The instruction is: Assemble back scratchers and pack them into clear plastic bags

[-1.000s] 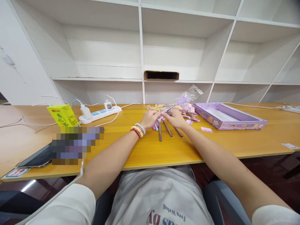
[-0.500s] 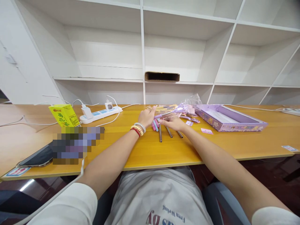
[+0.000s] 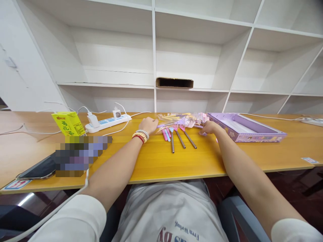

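Three metal-handled tools with claw-shaped heads lie side by side on the table: one blue [image 3: 172,141], one pink [image 3: 179,137] and another pink [image 3: 189,137]. Left of them sit short pink and blue pieces [image 3: 166,134]. Behind, clear plastic packages [image 3: 176,117] hold yellow and purple items. My left hand [image 3: 149,125], wearing bracelets, is at the left end of a purple-handled tool [image 3: 165,125]; its fingertips are hard to make out. My right hand [image 3: 210,127] is closed at the right side of the packages, over something small and pinkish that is too unclear to name.
An open purple box [image 3: 254,136] stands on the right. To the left are a power strip [image 3: 108,123], a yellow carton [image 3: 68,123], a phone [image 3: 39,167] and cables. White shelves rise behind the table, holding a cardboard box [image 3: 174,82].
Both hands have moved apart, my left hand leftward and my right hand rightward. The claw heads now show, the purple-handled tool is down by the packages, and the raised plastic wrap is lower.
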`<state>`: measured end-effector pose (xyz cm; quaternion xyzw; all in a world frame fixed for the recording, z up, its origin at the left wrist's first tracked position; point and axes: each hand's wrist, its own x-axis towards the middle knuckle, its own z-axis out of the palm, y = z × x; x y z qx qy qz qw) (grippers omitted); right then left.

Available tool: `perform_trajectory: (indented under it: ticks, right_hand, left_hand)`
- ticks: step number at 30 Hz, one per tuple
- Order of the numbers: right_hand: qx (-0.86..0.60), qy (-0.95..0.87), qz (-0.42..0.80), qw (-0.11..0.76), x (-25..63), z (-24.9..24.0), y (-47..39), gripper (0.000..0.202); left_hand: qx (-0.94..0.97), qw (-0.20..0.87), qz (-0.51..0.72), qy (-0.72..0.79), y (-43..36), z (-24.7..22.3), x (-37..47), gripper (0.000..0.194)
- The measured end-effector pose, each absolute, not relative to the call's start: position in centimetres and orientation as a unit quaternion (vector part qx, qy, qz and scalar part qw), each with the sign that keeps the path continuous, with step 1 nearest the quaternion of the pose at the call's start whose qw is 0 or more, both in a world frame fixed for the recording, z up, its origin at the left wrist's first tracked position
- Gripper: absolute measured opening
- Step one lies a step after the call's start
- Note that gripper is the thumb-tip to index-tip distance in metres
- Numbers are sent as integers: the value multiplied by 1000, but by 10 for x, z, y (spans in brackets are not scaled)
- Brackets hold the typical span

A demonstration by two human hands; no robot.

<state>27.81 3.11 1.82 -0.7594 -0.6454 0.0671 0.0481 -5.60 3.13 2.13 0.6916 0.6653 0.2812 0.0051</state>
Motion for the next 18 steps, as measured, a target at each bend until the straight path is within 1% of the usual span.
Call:
perform_trajectory:
  ticks: [2, 4, 9, 11, 15, 18]
  right_hand:
    - [-774, -631, 46, 44, 285, 15, 34, 37]
    - [-775, -629, 40, 40, 288, 11, 37, 37]
    - [-769, -632, 87, 31, 289, 6, 42, 25]
    - [-763, -637, 103, 32, 287, 7, 41, 24]
    - [-744, -655, 128, 23, 277, 12, 36, 30]
    - [-726, -677, 112, 32, 272, 14, 34, 34]
  left_hand:
    - [699, -4, 270, 662, 31, 21, -55, 39]
    - [703, -12, 260, 661, 30, 20, -54, 36]
    - [716, -25, 246, 653, 29, 18, -54, 33]
    - [716, -24, 247, 653, 29, 18, -54, 33]
    - [717, -25, 242, 653, 28, 18, -54, 33]
    - [719, -31, 240, 651, 28, 19, -53, 33]
